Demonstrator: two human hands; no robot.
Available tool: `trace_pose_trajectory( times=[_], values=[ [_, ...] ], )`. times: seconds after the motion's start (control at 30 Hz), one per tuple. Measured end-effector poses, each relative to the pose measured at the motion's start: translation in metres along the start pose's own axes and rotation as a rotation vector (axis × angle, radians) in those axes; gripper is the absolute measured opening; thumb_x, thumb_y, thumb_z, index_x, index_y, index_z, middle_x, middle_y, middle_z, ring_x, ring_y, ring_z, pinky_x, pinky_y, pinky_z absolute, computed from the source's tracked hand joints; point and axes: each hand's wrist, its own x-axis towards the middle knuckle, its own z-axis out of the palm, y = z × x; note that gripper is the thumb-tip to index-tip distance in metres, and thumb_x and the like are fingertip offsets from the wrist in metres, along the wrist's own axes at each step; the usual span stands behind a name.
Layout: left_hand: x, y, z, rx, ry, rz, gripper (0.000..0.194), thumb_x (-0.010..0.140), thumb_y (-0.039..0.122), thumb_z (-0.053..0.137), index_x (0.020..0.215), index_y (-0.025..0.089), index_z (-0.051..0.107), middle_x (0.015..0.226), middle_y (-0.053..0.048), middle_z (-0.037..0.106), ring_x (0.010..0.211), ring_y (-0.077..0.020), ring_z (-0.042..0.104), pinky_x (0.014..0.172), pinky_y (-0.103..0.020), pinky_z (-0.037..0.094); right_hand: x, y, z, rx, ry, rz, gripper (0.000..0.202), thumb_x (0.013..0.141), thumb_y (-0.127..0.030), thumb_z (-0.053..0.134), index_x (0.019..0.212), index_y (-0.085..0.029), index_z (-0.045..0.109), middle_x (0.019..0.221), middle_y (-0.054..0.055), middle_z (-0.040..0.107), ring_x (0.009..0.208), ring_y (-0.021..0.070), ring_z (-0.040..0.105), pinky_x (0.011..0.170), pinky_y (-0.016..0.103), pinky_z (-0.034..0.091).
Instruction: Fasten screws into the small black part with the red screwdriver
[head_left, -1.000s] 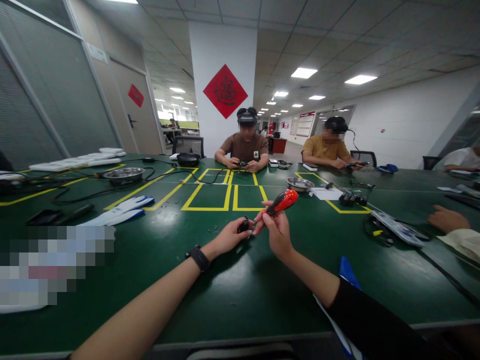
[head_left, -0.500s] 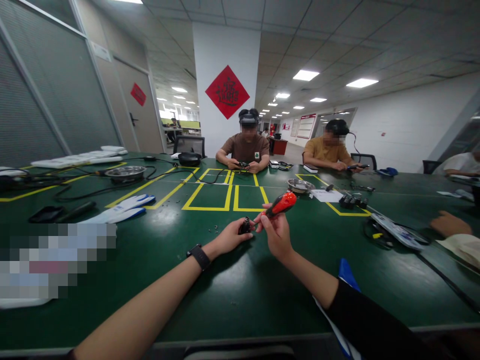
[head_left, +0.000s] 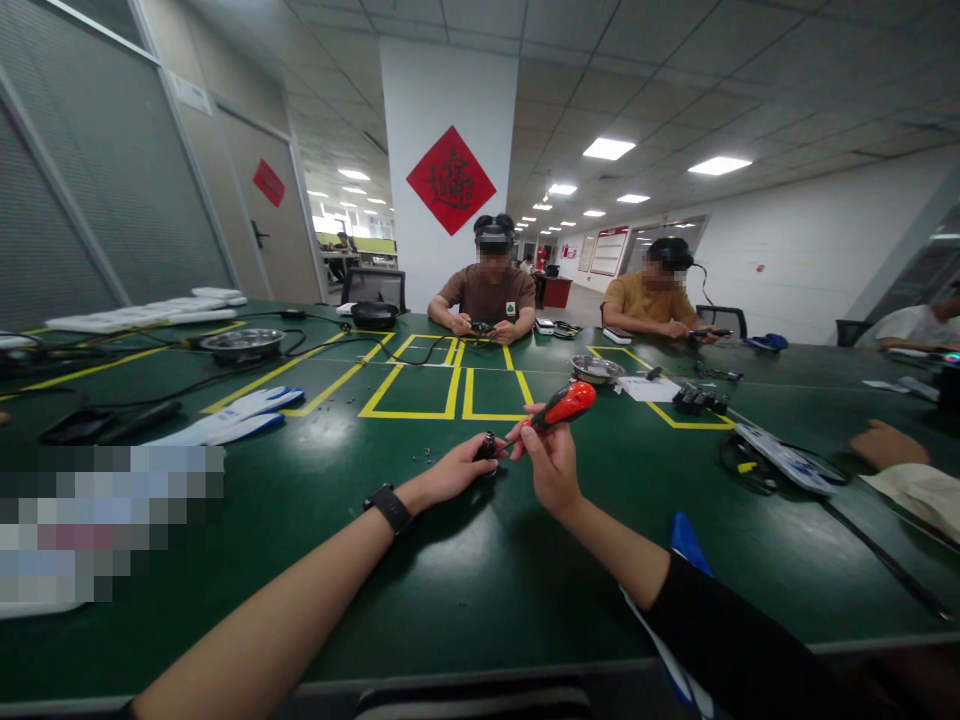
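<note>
Near the middle of the green table (head_left: 337, 590), my left hand (head_left: 454, 470) grips a small black cylindrical part (head_left: 489, 446). A red and black screwdriver (head_left: 566, 403) is in my right hand (head_left: 553, 462), its handle slanting up to the right. The screwdriver's thin shaft points left at the black part; whether its tip touches the part is too small to tell. A few tiny metal bits (head_left: 426, 455) lie on the table just left of my left hand.
White-blue gloves (head_left: 232, 415) lie at the left, near a metal bowl (head_left: 241, 345). Another bowl (head_left: 597, 369), black blocks (head_left: 701, 401) and a cabled power strip (head_left: 784, 458) are at the right. Two people sit opposite; a co-worker's hand (head_left: 889, 446) rests at the right edge.
The black part looks more upright in my left hand, and the screwdriver handle has tilted slightly. The whole view has shifted a little.
</note>
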Motion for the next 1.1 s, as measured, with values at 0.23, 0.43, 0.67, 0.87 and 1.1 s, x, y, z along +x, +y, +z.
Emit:
trace_pose_trajectory(
  times=[0.23,0.43,0.67,0.87,1.1],
  values=[
    [-0.004,0.011,0.004,-0.036,0.027,0.074,0.048,0.071,0.02,0.066,0.115,0.018,0.049,0.119,-0.007,0.054,0.111,-0.0195,0.048,0.099,-0.034,0.033,0.0,0.002,-0.001,-0.015,-0.006,-0.027,0.023,0.084,-0.028,0.05,0.106,-0.021,0.046,0.074,-0.001,0.059,0.055,0.0097,0.054,0.061,0.027,0.047],
    [-0.004,0.009,0.006,-0.049,0.055,0.113,0.034,0.078,0.026,0.059,0.109,0.014,0.053,0.106,-0.007,0.06,0.096,-0.0178,0.055,0.089,-0.033,0.04,-0.001,0.005,0.0,0.0,-0.031,-0.015,0.024,0.084,-0.029,0.051,0.106,-0.021,0.046,0.074,-0.001,0.06,0.051,0.0081,0.053,0.059,0.025,0.048],
    [-0.004,0.008,0.005,-0.021,0.095,0.096,0.028,0.078,0.03,0.058,0.102,0.014,0.056,0.091,-0.004,0.063,0.082,-0.0154,0.056,0.078,-0.029,0.043,0.0,0.001,0.002,0.021,-0.036,0.043,0.024,0.078,-0.027,0.059,0.098,-0.021,0.046,0.07,-0.003,0.059,0.048,0.0096,0.056,0.053,0.025,0.048],
    [0.0,0.009,0.003,-0.036,0.081,0.054,0.025,0.077,0.031,0.06,0.093,0.012,0.057,0.081,-0.003,0.061,0.073,-0.0137,0.055,0.069,-0.026,0.045,0.005,-0.006,0.003,0.013,-0.059,0.103,0.019,0.075,-0.028,0.062,0.084,-0.019,0.048,0.067,-0.003,0.056,0.049,0.0094,0.054,0.051,0.024,0.046],
    [-0.002,0.01,0.002,0.022,0.144,0.111,0.027,0.077,0.029,0.06,0.098,0.013,0.057,0.09,-0.004,0.063,0.081,-0.0161,0.056,0.075,-0.028,0.044,0.01,-0.006,-0.002,0.12,-0.215,0.091,0.025,0.082,-0.029,0.053,0.105,-0.021,0.045,0.076,-0.002,0.057,0.057,0.0094,0.056,0.065,0.029,0.049]
  ],
)
